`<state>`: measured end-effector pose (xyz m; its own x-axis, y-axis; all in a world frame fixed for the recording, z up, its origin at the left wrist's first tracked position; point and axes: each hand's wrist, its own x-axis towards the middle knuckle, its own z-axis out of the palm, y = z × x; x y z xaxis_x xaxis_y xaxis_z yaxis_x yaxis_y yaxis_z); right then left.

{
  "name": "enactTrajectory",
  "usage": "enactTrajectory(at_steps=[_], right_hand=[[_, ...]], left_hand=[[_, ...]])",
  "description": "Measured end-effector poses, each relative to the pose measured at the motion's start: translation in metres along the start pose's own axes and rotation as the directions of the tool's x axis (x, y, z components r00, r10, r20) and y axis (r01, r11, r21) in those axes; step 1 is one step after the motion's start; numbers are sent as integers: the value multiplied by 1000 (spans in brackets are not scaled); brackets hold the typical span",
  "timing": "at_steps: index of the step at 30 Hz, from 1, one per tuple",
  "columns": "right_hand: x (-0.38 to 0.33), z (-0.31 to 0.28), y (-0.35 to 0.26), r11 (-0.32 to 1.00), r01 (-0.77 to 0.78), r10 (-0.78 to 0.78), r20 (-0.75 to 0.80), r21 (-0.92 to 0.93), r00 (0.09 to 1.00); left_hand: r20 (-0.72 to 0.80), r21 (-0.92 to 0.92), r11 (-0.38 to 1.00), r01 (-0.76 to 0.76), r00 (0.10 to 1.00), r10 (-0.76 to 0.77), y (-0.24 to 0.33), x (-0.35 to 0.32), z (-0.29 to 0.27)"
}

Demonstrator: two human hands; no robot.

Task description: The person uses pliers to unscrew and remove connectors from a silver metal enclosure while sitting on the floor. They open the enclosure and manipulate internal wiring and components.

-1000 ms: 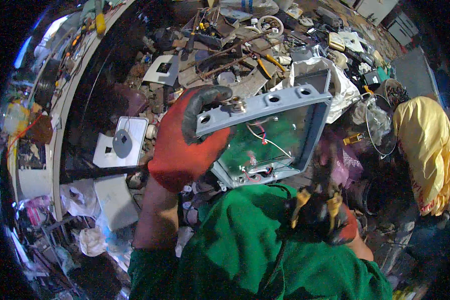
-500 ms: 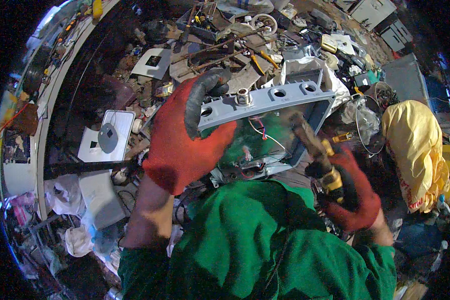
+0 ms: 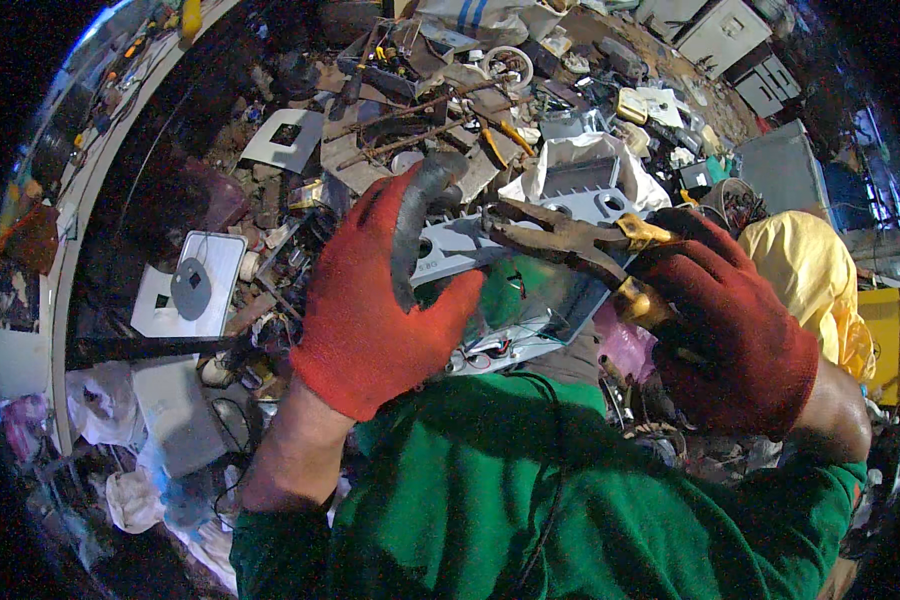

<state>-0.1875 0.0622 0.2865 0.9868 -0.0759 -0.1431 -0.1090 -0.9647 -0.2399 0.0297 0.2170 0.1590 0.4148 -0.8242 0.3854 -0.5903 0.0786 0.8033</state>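
Note:
My left hand (image 3: 375,300), in a red glove with black finger coating, grips the left end of a grey metal housing (image 3: 448,258). The housing has a row of round holes along its top edge and loose wires in its open inside. My right hand (image 3: 735,335), gloved in the same red and black, is closed around the yellow handles of a pair of rusty pliers (image 3: 555,240). The jaws point left and lie over the housing's top edge, where a metal connector stood before. They largely hide that connector, so I cannot tell whether they grip it.
Scrap metal and parts are heaped beyond the housing, with yellow-handled cutters (image 3: 510,140) among them. A white sack (image 3: 560,165) lies just behind it. On the right is a yellow bag (image 3: 805,280). White square plates (image 3: 215,255) lie at the left.
The pliers have risen from beside the housing's right side to its top edge, their jaws turned left. My left hand keeps its hold. The view has shifted slightly.

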Motion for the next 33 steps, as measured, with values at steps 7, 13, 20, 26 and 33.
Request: enactTrajectory(at_steps=[7, 13, 20, 26, 33], right_hand=[[16, -8, -10, 988, 42, -29, 90, -148, 996], [21, -14, -20, 982, -1, 22, 105, -190, 994], [20, -13, -21, 976, -98, 120, 101, -194, 988], [8, 18, -21, 959, -224, 184, -220, -176, 958], [-1, 28, -7, 918, -337, 270, -295, -207, 917]], left_hand=[[29, 80, 996, -41, 999, 39, 14, -5, -7], [81, 44, 996, -75, 994, 72, 19, -4, -14], [57, 136, 981, -136, 990, 129, 12, -8, -15], [40, 71, 988, -136, 990, 133, 12, -6, -20], [29, -21, 995, -102, 994, 103, 14, -4, -13]])
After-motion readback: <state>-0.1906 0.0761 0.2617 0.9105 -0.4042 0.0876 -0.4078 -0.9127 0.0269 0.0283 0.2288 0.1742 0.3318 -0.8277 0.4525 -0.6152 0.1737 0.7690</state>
